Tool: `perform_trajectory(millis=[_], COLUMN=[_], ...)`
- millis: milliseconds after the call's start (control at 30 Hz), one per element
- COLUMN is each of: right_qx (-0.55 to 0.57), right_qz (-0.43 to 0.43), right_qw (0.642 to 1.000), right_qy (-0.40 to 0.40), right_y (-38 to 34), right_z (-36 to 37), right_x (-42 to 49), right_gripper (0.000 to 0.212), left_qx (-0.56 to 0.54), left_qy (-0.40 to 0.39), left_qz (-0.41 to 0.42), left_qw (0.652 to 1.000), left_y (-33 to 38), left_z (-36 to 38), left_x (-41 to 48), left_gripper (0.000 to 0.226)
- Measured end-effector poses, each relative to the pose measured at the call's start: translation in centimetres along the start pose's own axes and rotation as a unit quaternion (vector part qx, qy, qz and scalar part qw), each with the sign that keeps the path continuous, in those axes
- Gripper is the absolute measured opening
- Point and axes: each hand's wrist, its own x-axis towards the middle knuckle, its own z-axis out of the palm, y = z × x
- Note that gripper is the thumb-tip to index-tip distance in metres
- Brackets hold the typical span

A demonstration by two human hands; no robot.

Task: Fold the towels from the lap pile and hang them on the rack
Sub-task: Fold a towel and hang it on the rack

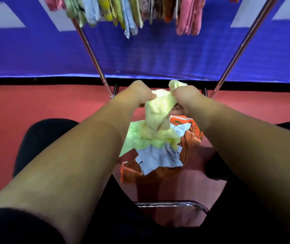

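The left hand (140,94) and right hand (184,95) each pinch the bunched top of the pale yellow towel (158,111), raised over the lap pile (160,157). Best to work both grips out to two corners so it hangs flat before folding for the rack (92,51).

From here I can't see the rack's (91,50) top rail. The upper edge of the frame cuts it off, along with the tops of the hung towels (131,13), which are blurred. The fingers of the left hand (137,94) and right hand (186,95) curl out of sight into the yellow towel (158,111). The orange towel (191,138) lies mostly buried.
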Motion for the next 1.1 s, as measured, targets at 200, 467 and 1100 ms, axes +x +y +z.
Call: perform_trajectory(millis=[200,467,1100], right_qx=[-0.179,-0.166,-0.424], right_qz=[-0.047,-0.204,-0.319], right_qw=[0.982,0.96,0.847], right_qy=[-0.048,-0.101,0.02], right_y=[-3.5,-1.7,-2.4], right_z=[-2.6,-3.8,-5.3], right_x=[-5.3,-3.9,-2.6], right_gripper=[0.015,0.083,0.061], left_qx=[-0.159,-0.067,0.149], left_qy=[0.065,0.021,0.122], left_qz=[0.203,0.321,0.181], left_qw=[0.964,0.945,0.964], left_y=[2.6,1.6,-1.3], left_z=[-4.0,-2.1,-4.8], left_x=[-4.5,-7.0,-5.7], left_gripper=[0.007,0.01,0.027])
